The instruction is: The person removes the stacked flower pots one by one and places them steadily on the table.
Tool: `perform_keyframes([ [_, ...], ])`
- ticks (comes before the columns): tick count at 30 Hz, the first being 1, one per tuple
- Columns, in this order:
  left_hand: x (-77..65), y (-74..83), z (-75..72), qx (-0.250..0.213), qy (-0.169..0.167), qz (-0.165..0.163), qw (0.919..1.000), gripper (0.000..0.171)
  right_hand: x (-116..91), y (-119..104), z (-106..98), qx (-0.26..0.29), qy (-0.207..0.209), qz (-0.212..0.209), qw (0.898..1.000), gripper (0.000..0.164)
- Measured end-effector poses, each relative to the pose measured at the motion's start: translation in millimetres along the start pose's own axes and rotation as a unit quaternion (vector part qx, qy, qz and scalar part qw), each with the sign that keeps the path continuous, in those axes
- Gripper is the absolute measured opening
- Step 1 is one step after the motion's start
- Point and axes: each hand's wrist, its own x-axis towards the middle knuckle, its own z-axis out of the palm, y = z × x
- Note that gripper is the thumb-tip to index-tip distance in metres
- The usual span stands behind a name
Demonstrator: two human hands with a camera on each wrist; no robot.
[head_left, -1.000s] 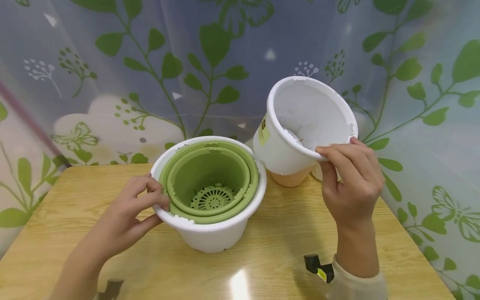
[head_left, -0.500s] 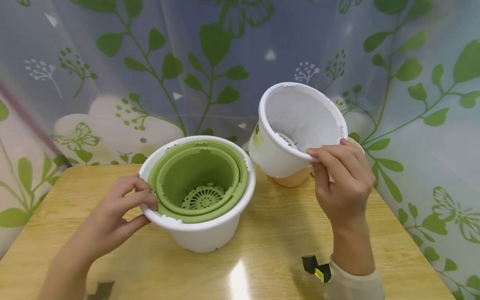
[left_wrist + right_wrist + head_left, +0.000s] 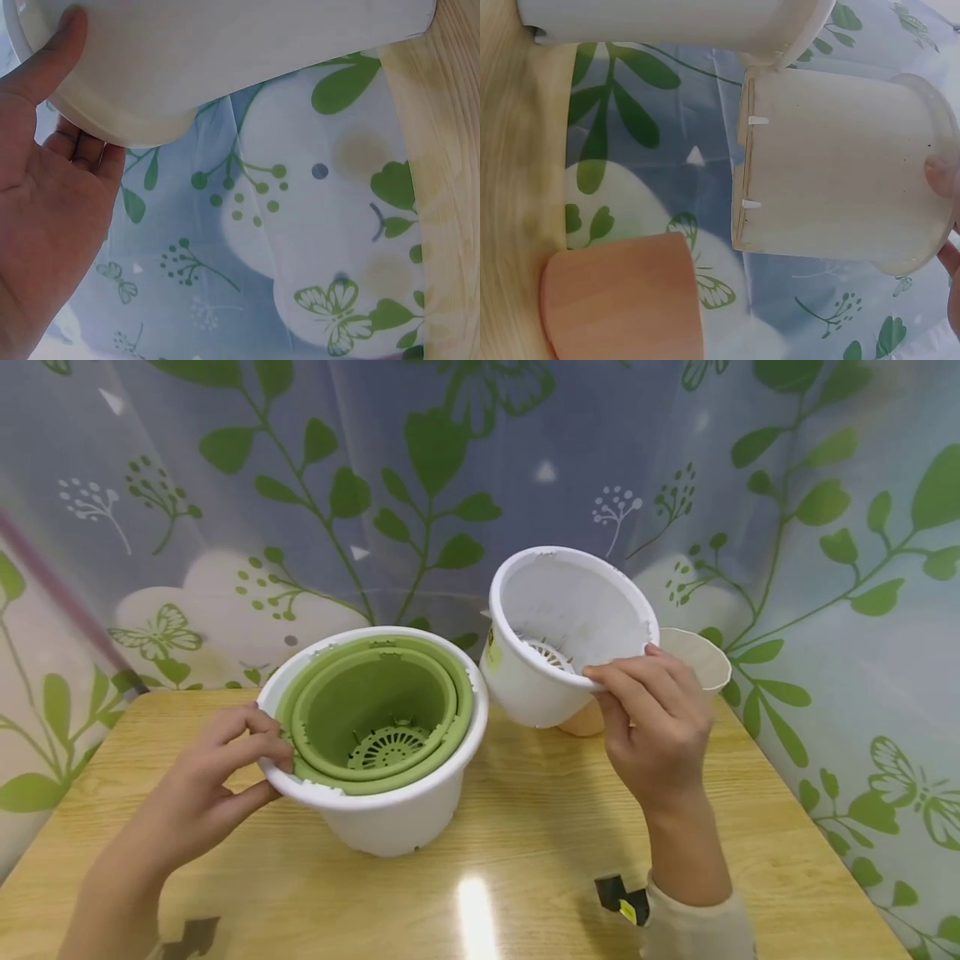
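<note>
Right hand pinching the near rim of a white pot, thumb outside and fingers over the edge, pot lifted and tilted with its mouth toward 7 o'clock, above the table at about 1 o'clock. Left hand clamped on the rim of a big white pot at its 9 o'clock side, 2 green pots nested inside, all standing on the table. Behind the lifted pot, an orange pot at 2 o'clock, before a leaf-print curtain.
</note>
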Motion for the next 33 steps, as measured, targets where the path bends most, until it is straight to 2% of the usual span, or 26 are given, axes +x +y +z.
perform_keyframes([
  [7,-2.8,-4.7,-8.3,0.0,-0.005,-0.004,1.0,0.033,-10,3,6,0.0,-0.025,-0.008,1.0,0.014],
  [16,-1.1,-5.0,-14.2,0.0,0.004,0.003,1.0,0.038,-20,6,16,0.022,-0.071,-0.01,0.997,0.003],
  [22,-4.6,-8.2,-17.8,0.0,-0.011,-0.004,0.9999,0.035,-29,10,21,0.018,-0.102,-0.013,0.995,0.008],
  [33,-13.2,-9.0,-30.6,0.007,-0.031,-0.031,0.999,0.033,-44,17,28,0.005,-0.144,-0.011,0.99,0.005],
])
